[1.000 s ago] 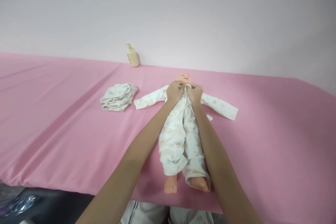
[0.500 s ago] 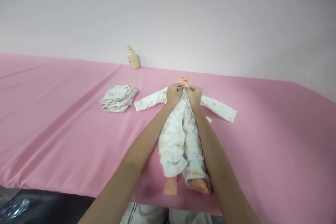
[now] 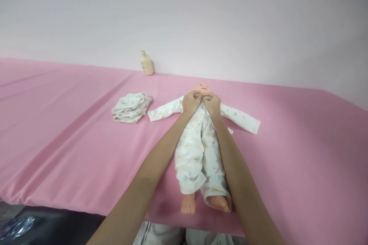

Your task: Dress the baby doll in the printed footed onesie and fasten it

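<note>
Fingers (image 3: 199, 98) of your left hand (image 3: 190, 102) and right hand (image 3: 212, 105), now closer together, pinch the garment (image 3: 189, 145) near its neck, arms (image 3: 161, 157) outstretched.

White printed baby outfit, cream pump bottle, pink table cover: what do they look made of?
White printed baby outfit: probably soft matte cotton; it bunches into loose folds. Cream pump bottle: likely smooth plastic, from its even surface; glass possible. Pink table cover: fabric or vinyl, I can't tell; smooth, faintly sheened, with broad creases.
</note>
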The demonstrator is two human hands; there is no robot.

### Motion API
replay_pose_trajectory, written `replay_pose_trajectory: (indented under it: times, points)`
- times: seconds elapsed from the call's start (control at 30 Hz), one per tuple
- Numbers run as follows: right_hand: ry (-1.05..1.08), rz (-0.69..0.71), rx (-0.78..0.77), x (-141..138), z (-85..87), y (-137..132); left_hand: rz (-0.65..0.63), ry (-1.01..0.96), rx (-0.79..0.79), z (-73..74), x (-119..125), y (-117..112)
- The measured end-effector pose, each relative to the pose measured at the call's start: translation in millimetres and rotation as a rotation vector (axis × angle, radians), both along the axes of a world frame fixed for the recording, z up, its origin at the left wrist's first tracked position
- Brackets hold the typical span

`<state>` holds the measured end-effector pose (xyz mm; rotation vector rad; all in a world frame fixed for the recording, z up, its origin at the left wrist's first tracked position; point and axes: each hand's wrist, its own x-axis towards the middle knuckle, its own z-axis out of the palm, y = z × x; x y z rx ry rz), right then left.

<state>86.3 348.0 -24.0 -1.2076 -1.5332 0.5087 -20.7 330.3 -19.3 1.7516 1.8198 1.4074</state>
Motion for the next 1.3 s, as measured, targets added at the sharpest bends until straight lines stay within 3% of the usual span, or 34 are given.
replay_pose_trajectory:
  times: [0.1,0.2,0.3,0.43,0.53,0.67,0.87,1.07,1.3]
  points:
    - [0.075,0.026,-0.054,1.3,-2.0,4.9,-0.025,-0.018,-0.012,-1.9,-1.8,1.8]
    - [0.223,0.067,-0.208,3.8,-5.7,10.8,-0.06,-0.014,-0.004,-3.8,-2.8,2.3]
    - [0.262,0.019,-0.277,5.4,-7.9,12.2,-0.111,0.001,-0.007,-6.2,-4.0,1.5]
    - [0.245,-0.116,-0.225,3.6,-5.0,4.7,-0.126,0.027,-0.007,-9.6,-6.3,-2.4]
    - [0.176,-0.195,-0.114,0.4,-2.1,-7.2,-0.064,0.058,0.005,-10.6,-5.5,-8.5]
    - [0.068,-0.162,-0.003,-3.2,-5.1,-28.9,-0.003,0.181,0.016,-10.8,-2.0,-19.9]
    - [-0.162,-0.192,0.163,-3.5,-17.7,-58.4,-0.093,0.375,0.1,-13.3,-1.6,-39.6]
    - [-0.075,-0.207,0.109,1.1,-18.3,-78.0,-0.158,0.549,0.043,-6.1,19.3,-68.4]
    - [0.017,-0.258,0.022,1.6,-15.4,-86.8,-0.053,0.343,-0.002,-0.6,42.2,-76.5]
